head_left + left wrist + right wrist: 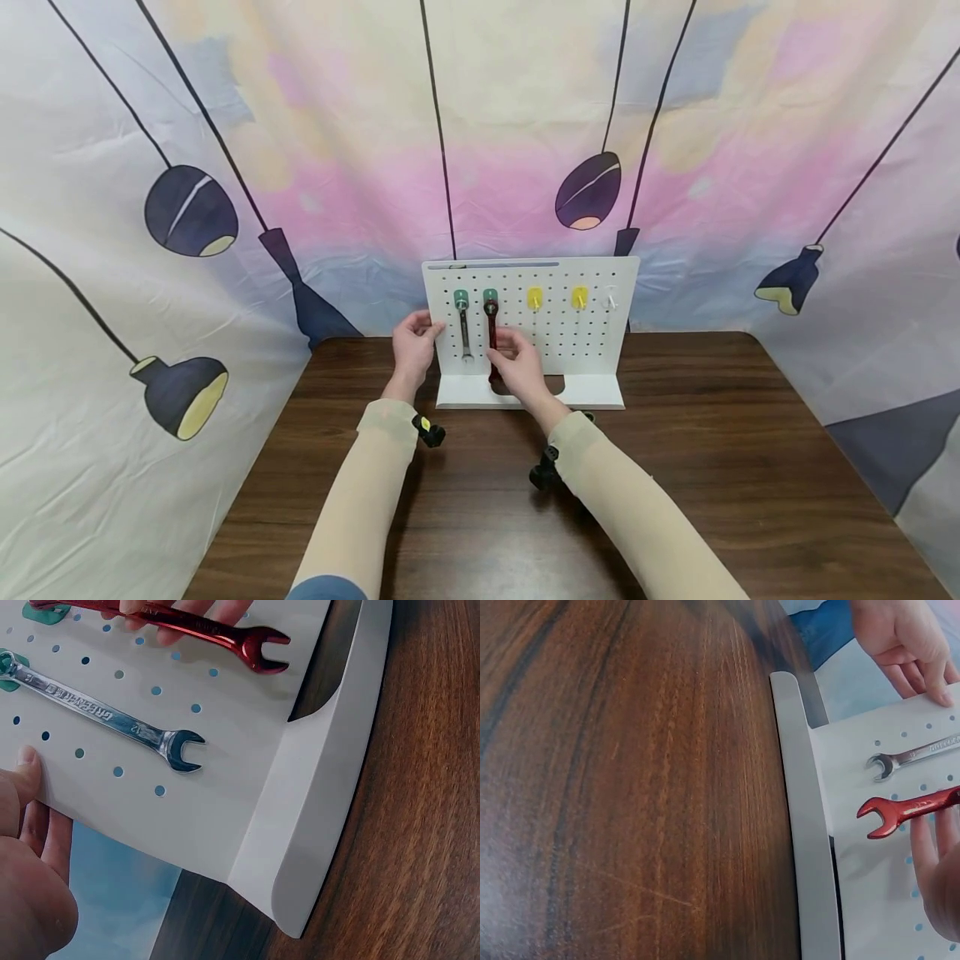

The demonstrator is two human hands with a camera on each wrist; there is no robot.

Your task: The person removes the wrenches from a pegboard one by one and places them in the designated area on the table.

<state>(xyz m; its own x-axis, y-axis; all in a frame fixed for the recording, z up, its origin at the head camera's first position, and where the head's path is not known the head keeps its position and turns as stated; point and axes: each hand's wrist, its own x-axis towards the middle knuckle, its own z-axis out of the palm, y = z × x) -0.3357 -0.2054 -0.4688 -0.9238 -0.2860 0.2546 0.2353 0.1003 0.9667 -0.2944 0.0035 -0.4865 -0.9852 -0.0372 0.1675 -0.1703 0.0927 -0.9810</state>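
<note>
A white pegboard stand (517,350) stands upright on the table. My left hand (414,346) grips its left edge, thumb on the front and fingers behind. A silver combination wrench (105,712) hangs on the leftmost green hook (461,297). Beside it, a red combination wrench (251,645) has its ring end at the second green hook (491,295) and its open end pointing down. My right hand (519,367) pinches the red wrench's shaft, with the thumb in front and fingers behind it.
To the right on the board are two yellow hooks, a nearer one (535,298) and a farther one (580,297), then a clear hook (611,297). The board's white base (592,392) rests on the dark wooden table (697,450). A patterned cloth (502,125) hangs behind.
</note>
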